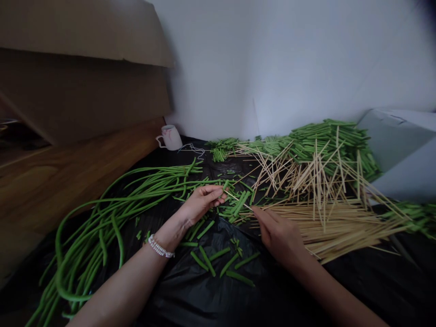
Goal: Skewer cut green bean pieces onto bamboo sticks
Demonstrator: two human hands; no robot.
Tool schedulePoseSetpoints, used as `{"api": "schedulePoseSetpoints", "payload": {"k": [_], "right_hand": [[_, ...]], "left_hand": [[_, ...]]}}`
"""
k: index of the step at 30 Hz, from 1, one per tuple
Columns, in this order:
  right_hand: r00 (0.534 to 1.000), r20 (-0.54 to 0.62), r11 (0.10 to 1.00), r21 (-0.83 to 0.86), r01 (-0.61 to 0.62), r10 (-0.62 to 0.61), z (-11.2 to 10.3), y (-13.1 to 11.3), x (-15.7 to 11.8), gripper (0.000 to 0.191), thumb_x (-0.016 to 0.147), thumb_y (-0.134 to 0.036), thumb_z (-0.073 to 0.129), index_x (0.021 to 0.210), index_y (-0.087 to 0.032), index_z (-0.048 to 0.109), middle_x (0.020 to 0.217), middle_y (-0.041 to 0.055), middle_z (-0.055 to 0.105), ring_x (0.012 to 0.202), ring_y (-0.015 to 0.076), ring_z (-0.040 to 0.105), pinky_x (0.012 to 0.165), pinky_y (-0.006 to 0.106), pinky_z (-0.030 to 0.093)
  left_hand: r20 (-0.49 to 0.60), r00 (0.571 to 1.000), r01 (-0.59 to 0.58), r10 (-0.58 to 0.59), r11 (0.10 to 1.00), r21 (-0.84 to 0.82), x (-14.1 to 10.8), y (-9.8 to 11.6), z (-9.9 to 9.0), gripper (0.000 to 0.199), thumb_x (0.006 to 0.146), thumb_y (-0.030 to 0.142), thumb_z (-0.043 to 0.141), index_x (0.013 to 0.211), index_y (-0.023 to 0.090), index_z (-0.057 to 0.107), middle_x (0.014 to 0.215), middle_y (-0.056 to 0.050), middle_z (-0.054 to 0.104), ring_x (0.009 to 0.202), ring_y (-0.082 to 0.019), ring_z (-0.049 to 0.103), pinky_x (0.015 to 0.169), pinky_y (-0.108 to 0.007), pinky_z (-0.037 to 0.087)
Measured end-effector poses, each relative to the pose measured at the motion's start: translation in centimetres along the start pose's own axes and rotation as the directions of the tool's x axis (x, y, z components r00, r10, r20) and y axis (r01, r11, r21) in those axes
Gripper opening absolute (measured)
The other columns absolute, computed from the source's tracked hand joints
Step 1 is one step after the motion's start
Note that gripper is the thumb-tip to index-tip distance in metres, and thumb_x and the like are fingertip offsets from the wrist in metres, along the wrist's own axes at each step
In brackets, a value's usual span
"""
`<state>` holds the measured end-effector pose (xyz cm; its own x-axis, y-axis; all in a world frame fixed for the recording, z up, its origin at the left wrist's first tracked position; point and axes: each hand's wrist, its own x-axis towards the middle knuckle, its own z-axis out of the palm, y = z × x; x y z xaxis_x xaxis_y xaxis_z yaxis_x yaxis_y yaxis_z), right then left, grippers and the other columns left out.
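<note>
My left hand [207, 200], with a beaded bracelet [159, 246] at the wrist, pinches a short green bean piece [225, 185]. Between finger and thumb of my right hand [277, 229] is a thin wooden skewer [241, 201]. Its far end reaches the bean piece at my left fingertips; whether it has pierced the bean I cannot tell. Cut bean pieces [238, 206] lie just beyond and between my hands, and several more are scattered nearer to me. Long uncut beans [136, 200] are heaped left of my left hand. Loose skewers [327, 225] lie beside my right hand.
Black plastic sheeting [190, 295] covers the work surface. Skewered beans [327, 143] are piled at the back right, their sticks pointing towards me. A white mug [170, 137] stands at the back left, near a cardboard box [102, 86]. A pale box [405, 145] stands at the right.
</note>
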<state>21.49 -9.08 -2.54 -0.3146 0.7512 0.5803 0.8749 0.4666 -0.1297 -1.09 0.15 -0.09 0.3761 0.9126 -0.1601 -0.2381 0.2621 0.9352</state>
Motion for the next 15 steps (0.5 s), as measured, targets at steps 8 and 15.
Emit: {"api": "schedulePoseSetpoints", "payload": {"k": [8, 15], "right_hand": [[1.000, -0.019, 1.000, 0.012, -0.011, 0.011, -0.03, -0.05, 0.02, 0.035, 0.090, -0.011, 0.042, 0.117, -0.012, 0.063, 0.095, 0.0109, 0.071, 0.085, 0.0189, 0.067, 0.078, 0.029, 0.054], [1.000, 0.003, 1.000, 0.015, -0.002, 0.002, 0.07, 0.04, -0.08, 0.035, 0.090, -0.012, 0.041, 0.119, -0.011, 0.062, 0.097, 0.0116, 0.071, 0.087, 0.0190, 0.067, 0.080, 0.030, 0.054]], "left_hand": [[0.008, 1.000, 0.028, -0.027, 0.997, -0.071, 0.02, 0.20, 0.00, 0.026, 0.068, 0.027, 0.079, 0.089, 0.012, 0.074, 0.079, -0.004, 0.069, 0.068, -0.007, 0.059, 0.064, -0.018, 0.043], [0.001, 1.000, 0.031, -0.031, 0.998, -0.055, 0.02, 0.11, 0.04, 0.026, 0.067, 0.027, 0.079, 0.088, 0.012, 0.074, 0.079, -0.005, 0.069, 0.068, -0.008, 0.059, 0.063, -0.019, 0.042]]}}
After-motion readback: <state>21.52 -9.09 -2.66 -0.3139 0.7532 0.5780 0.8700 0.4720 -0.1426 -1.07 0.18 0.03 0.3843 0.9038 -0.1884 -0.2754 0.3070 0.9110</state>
